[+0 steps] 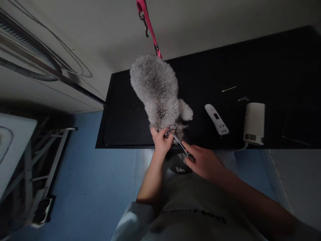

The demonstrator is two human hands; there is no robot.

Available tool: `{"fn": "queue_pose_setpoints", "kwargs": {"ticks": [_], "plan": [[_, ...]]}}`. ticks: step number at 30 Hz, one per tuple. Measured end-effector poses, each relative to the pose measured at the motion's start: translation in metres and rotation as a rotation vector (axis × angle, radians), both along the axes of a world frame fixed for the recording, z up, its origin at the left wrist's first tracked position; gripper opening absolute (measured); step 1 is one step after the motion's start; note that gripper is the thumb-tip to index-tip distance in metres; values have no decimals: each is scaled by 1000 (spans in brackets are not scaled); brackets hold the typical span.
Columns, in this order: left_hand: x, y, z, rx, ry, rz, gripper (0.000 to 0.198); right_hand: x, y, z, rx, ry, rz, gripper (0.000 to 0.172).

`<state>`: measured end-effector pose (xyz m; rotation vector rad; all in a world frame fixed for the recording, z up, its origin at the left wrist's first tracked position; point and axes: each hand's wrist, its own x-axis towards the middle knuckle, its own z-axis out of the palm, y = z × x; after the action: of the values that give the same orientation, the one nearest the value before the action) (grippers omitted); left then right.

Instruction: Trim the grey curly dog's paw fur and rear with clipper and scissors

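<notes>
A small dog with a curly grey coat (156,87) is on the black table (122,110), seen from above. My left hand (162,139) grips the dog's fur at the end nearest me, with its fingers closed in the coat. In my right hand (200,160) is a pair of scissors (179,142), finger and thumb at the handle rings. The blades point up and left into the darker, longer fur beside my left fingers. Fur partly hides their tips. A fluffy part of the dog (186,110), perhaps a leg, sticks out to the right.
White clippers (217,119), a white boxy device with a cord (254,122) and a cotton swab (229,89) lie right of the dog. A pink leash (147,23) hangs behind it. Cut fur (180,169) shows below the table edge. Left stands a metal frame (56,154).
</notes>
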<state>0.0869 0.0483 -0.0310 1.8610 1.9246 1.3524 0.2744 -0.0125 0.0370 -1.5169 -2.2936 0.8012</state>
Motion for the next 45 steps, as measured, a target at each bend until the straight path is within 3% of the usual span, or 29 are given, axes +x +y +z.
{"fn": "queue_pose_setpoints", "kwargs": {"ticks": [4,7,11,14,16,18,20,23,25,28,30,33,37,41,45], "plan": [[-2,-1,-1,32,-9,-43,27,4,-5,2,-73,123,-77,59],[-1,1,14,21,-34,-86,28,8,-8,-2,-98,188,-153,58],[7,10,39,-117,-28,-222,33,16,1,-4,-223,471,-269,36],[12,18,44,-167,-63,-178,30,13,29,5,-267,689,-352,22],[8,23,39,-166,-103,-144,27,0,55,8,-258,722,-364,8],[-3,27,31,-167,-137,-160,27,-20,83,1,-137,713,-352,9],[-19,31,21,-206,-176,-231,29,-46,107,-16,-171,748,-233,14],[-42,35,0,-352,-307,-336,28,-80,127,-48,-241,743,-242,11],[-50,37,-16,-381,-390,-275,26,-92,132,-65,-288,736,-257,13],[-48,37,-34,-329,-381,-181,27,-91,132,-76,-343,718,-275,16],[-41,35,-39,-308,-353,-182,27,-81,129,-76,-376,699,-296,17],[-33,29,-36,-310,-331,-206,27,-59,117,-69,-436,661,-327,21],[-26,18,-28,-349,-342,-189,28,-24,80,-55,-473,598,-346,20],[-22,12,-25,-348,-327,-156,27,-2,40,-32,-520,458,-213,66],[-18,8,-24,-317,-288,-123,27,0,30,-7,-357,114,-28,63]]}}
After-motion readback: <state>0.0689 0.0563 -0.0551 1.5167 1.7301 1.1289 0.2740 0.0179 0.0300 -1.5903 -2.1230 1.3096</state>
